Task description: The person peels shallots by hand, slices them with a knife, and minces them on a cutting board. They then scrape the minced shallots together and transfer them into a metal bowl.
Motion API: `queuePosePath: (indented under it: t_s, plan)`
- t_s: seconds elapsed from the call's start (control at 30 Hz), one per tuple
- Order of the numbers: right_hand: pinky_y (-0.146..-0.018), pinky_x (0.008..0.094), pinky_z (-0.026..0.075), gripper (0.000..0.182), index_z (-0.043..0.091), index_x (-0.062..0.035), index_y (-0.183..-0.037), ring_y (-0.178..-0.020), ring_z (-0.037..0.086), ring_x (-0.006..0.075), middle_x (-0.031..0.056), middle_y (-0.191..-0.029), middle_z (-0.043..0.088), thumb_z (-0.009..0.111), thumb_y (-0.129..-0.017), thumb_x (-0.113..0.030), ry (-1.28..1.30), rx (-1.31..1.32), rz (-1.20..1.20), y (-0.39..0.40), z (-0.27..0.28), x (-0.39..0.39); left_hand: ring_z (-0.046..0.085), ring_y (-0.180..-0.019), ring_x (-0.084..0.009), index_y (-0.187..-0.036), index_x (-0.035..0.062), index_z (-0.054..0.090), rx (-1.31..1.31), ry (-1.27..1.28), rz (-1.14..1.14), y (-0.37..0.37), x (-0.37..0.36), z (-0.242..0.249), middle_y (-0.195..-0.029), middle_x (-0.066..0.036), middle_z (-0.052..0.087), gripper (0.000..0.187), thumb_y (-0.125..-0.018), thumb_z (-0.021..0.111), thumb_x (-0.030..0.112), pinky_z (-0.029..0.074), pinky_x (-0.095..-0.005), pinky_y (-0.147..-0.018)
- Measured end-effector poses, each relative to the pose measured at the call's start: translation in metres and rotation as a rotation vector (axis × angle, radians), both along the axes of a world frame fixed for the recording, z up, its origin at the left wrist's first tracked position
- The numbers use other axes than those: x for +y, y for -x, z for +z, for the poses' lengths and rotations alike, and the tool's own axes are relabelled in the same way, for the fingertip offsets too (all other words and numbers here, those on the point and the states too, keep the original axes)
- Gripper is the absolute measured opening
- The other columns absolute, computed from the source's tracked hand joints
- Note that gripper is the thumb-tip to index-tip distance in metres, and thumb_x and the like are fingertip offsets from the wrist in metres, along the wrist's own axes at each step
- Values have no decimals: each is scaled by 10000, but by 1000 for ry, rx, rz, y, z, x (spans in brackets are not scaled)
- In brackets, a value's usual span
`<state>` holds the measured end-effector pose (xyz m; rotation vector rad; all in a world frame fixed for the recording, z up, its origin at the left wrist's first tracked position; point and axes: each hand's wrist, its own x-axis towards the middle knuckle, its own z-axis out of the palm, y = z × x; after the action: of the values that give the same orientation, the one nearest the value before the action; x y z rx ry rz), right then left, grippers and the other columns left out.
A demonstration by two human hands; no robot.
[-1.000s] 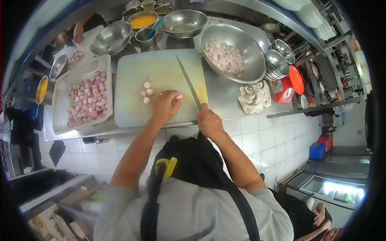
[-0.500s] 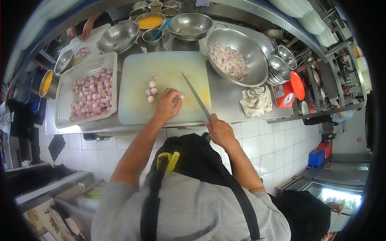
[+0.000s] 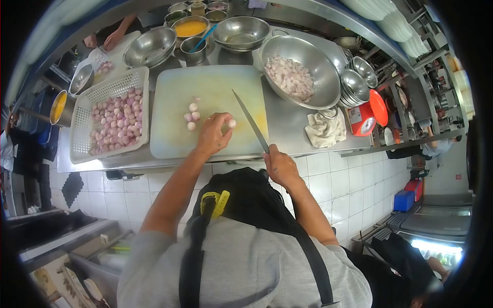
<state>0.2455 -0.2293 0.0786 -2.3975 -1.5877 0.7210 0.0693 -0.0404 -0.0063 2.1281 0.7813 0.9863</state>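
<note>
On the pale cutting board (image 3: 172, 110), my left hand (image 3: 214, 136) pinches a peeled shallot (image 3: 232, 123) between thumb and fingertips. My right hand (image 3: 281, 167) grips the handle of a long knife (image 3: 250, 119) at the board's right front edge. Its blade points up and to the left, just right of the shallot and apart from it. Several whole shallots (image 3: 192, 117) lie in a small group left of my left hand. Farther left, a white perforated basket (image 3: 82, 123) holds many peeled shallots (image 3: 120, 120).
A steel colander (image 3: 326, 66) with chopped shallots (image 3: 290, 77) stands at the right, near a crumpled cloth (image 3: 326, 128) and a red scale (image 3: 363, 120). Steel bowls (image 3: 241, 32) line the back. Another person's hands (image 3: 110, 40) work at the far left.
The shallot in my left hand shows more of its round side and sits slightly turned. My right hand and the knife have barely moved. A person at the lower right has shifted.
</note>
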Motion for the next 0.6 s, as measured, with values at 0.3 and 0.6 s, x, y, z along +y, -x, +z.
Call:
queuePosePath:
  t_s: [0.3, 0.6]
  plan:
    - [-791, 587, 531, 265, 489, 2, -1072, -874, 692, 490, 282, -872, 711, 508, -1065, -263, -8, 9, -2, -1, -2, -1, 652, -993, -306, -1033, 98, 706, 67, -127, 61, 0, -2, 8, -1034, -78, 712, 166, -903, 698, 201, 448, -473, -872]
    - [-796, 595, 529, 258, 486, 6, -1073, -883, 693, 492, 291, -882, 711, 496, -1069, -252, -16, 27, -2, -1, -2, -2, 645, -989, -332, -982, 72, 733, 120, -221, 289, -4, 4, -12, -1040, -105, 713, 135, -931, 638, 153, 435, -502, -880]
